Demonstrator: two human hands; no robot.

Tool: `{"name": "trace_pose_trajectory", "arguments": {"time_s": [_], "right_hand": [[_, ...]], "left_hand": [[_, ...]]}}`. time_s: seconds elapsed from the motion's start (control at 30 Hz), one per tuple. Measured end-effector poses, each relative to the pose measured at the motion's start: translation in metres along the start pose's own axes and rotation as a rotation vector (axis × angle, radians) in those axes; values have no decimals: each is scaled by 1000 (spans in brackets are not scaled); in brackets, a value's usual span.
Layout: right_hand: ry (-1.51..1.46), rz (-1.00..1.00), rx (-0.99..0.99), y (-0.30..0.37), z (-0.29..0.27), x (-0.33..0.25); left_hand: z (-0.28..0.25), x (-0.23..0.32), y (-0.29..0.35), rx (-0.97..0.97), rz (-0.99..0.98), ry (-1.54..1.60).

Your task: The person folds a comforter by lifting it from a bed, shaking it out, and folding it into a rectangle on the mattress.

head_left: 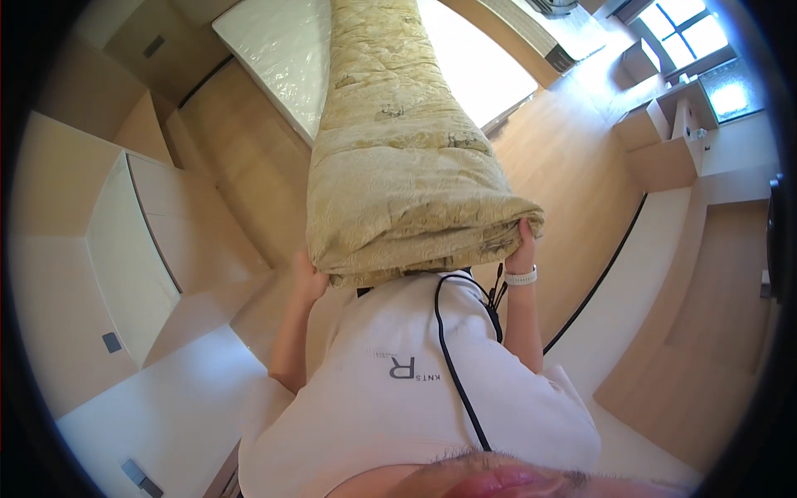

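Quilt, long axis roughly straight ahead, far part over mattress

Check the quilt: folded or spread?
Folded: the beige quilt forms a long strip, its stacked layers showing at the near end, held by the left hand and right hand.

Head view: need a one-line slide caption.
Left hand and right hand grip the near end of a folded, patterned beige quilt that stretches onto a white mattress.

The mattress and quilt show a bedroom
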State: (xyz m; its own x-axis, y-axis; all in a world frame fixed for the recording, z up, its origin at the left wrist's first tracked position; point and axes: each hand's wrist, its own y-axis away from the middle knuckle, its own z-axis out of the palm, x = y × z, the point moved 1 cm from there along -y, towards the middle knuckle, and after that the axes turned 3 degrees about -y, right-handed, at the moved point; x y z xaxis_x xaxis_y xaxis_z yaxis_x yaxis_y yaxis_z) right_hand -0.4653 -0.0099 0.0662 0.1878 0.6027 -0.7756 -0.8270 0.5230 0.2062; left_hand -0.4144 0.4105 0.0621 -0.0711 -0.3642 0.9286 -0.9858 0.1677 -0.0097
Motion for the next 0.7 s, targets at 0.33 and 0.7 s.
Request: {"name": "trace_pose_trajectory", "arguments": {"time_s": [0.33, 0.7], "right_hand": [[303, 263, 256, -109, -3, 63], [93, 619, 274, -357, 71, 96]], "left_hand": [[61, -78, -61, -110, -346, -270], [89, -125, -288, 3, -638, 80]]}}
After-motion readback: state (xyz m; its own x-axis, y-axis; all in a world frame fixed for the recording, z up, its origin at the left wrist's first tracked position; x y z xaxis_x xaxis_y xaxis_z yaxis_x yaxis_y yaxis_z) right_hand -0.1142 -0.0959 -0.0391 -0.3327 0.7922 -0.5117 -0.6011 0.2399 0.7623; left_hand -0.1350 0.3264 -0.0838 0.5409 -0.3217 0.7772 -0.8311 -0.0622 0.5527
